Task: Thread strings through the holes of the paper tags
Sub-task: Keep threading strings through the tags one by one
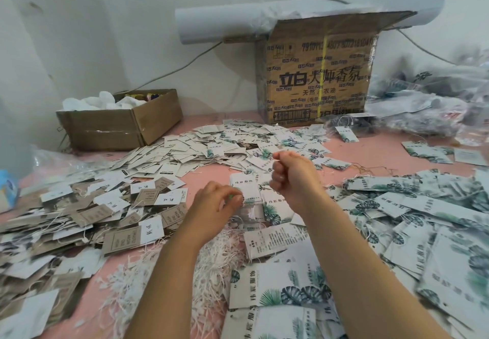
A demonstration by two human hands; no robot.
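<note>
left hand (217, 203) fingers pinch the light-looking, stiff paper tags (244, 190) at their edge; right hand (293, 174) fingers clamp the limp, likely slippery string (272, 165).

Right hand (292, 177) curled; any string in its pinch is too thin to resolve. Fingertips of the left hand (215, 205) cover one edge of the tag (244, 189); the plastic bags (428, 100) at right are blurred.
</note>
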